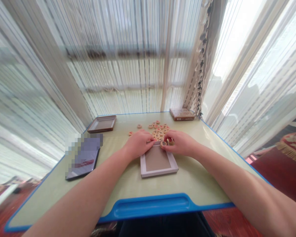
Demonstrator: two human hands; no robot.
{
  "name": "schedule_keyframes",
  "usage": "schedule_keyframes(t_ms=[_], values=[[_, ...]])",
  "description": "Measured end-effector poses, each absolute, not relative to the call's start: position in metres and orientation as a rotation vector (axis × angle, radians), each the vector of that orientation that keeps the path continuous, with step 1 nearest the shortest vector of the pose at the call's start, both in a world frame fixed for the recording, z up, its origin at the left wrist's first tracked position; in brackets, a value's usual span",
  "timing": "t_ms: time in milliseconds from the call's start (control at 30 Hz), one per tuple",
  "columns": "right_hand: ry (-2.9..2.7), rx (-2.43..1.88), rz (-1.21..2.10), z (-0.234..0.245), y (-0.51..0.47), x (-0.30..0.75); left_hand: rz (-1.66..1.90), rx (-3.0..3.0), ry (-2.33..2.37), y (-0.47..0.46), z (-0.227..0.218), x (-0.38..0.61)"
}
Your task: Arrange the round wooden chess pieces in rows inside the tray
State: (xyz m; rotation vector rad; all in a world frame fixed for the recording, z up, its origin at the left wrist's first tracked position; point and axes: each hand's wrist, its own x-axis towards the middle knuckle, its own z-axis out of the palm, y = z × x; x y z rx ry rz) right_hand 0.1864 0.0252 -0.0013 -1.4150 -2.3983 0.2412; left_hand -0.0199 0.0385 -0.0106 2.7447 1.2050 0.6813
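A shallow white-rimmed open box (159,173) lies on the table before me, its brown inside bare. My right hand (180,142) is at its far right corner, thumb and fingers closed on a round wooden Chinese chess piece (163,144) with a dark character. At the far left corner, my left hand (138,144) has its fingers curled towards the thumb; what they grip, if anything, is hidden. Beyond the box, between my hands, several more Chinese chess pieces (160,133) with red or black characters lie in a loose cluster. Two stray pieces (139,126) sit left of it.
An open brown-edged box part (102,124) lies at the back left, and a closed printed box (182,114) at the back right. A dark tablet (85,158), partly blurred, lies on the left. The table (123,184) has a blue rim with a moulded tray (153,204). Curtains (128,72) hang behind.
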Motion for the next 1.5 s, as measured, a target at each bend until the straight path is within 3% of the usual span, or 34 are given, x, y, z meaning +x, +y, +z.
schedule_keyframes(t_ms=[1500], values=[[-2.584, -1.238, 0.211, 0.010, 0.010, 0.188, 0.768, 2.853, 1.173, 0.037, -0.005, -0.021]])
